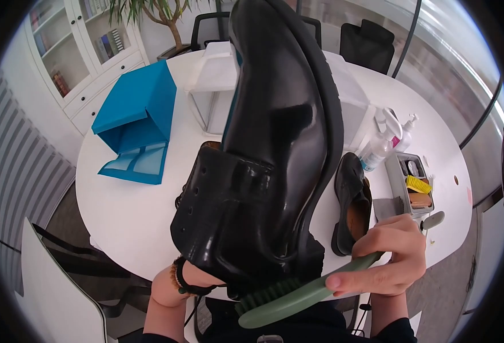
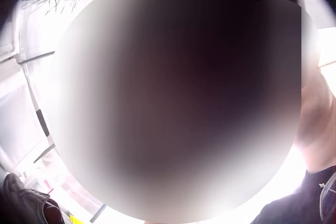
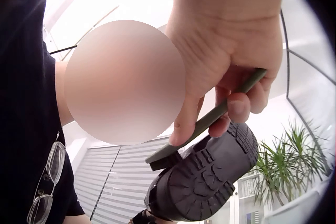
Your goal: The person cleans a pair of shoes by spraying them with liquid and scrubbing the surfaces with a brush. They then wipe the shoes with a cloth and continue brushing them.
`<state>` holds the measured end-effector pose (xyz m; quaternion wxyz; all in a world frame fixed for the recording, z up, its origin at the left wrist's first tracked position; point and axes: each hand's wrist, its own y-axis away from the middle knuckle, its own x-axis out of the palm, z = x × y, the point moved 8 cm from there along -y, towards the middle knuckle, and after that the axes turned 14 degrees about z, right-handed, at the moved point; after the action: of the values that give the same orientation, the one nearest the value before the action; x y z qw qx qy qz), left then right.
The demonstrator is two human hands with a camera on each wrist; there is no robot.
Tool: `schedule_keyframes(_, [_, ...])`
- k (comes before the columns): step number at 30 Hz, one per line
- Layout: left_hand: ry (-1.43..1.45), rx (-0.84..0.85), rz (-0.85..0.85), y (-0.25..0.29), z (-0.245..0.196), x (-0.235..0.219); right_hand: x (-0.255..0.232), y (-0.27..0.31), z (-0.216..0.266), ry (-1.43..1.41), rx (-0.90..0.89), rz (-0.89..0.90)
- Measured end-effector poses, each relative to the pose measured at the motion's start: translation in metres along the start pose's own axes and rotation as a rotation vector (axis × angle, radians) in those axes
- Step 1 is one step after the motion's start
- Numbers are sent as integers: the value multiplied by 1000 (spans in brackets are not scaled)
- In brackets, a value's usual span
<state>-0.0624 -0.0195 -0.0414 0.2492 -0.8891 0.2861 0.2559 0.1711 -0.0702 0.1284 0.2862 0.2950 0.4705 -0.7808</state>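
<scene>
A glossy black shoe [image 1: 275, 131] is held up close to the head camera, its sole [image 3: 199, 182] showing in the right wrist view. My right hand [image 1: 392, 257] grips a green brush [image 1: 289, 306] by its handle; the dark bristles lie against or very near the shoe's heel end. In the right wrist view the same hand [image 3: 226, 40] pinches the brush [image 3: 210, 116] with thumb and fingers. The left hand [image 1: 200, 276] is at the shoe's heel end, only its base by the bracelet showing; the shoe hides its fingers. Large blurs mask much of both wrist views.
On the white table [image 1: 126, 228] stand an open blue box [image 1: 143, 94], a second black shoe [image 1: 352, 200], a spray bottle [image 1: 376, 146], a pump bottle [image 1: 406, 131] and a grey tray [image 1: 398, 177] holding a yellow brush [image 1: 418, 184]. A white chair [image 1: 58, 286] is at left.
</scene>
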Motion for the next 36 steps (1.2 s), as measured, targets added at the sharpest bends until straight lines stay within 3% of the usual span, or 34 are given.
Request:
schedule_keyframes(4, [-2,-5,6,-7,-3,3,2,0,-1,43,-6,30])
schedule_keyframes(6, [-3,-8,8,-15,-7,8,-6,1,4,242,-40,-86])
schedule_keyframes(9, [-5,-8,11,-13,-8,8,-19,-1,3,252,18,-215])
schedule_keyframes(13, [-7,-5,16,-21,-9,4,-13,1,3,176,-28,-82])
schedule_keyframes(17, [-9,-4,29,-26,-15,16,-11,3,5,223,-55,-71])
schedule_keyframes(20, [-9,-4,37,-29,-15,11,-26,4,9,282,-6,-222])
schedule_keyframes(26, [-7,-13,51,-37,-20,20,-16,9,2,197,12,-88])
schedule_keyframes(31, [-2,-20,68,-42,-23,20,-33,7,8,340,146,-296])
schedule_keyframes(36, [2,-28,75,-61,-24,18,-23,10,0,222,100,-124])
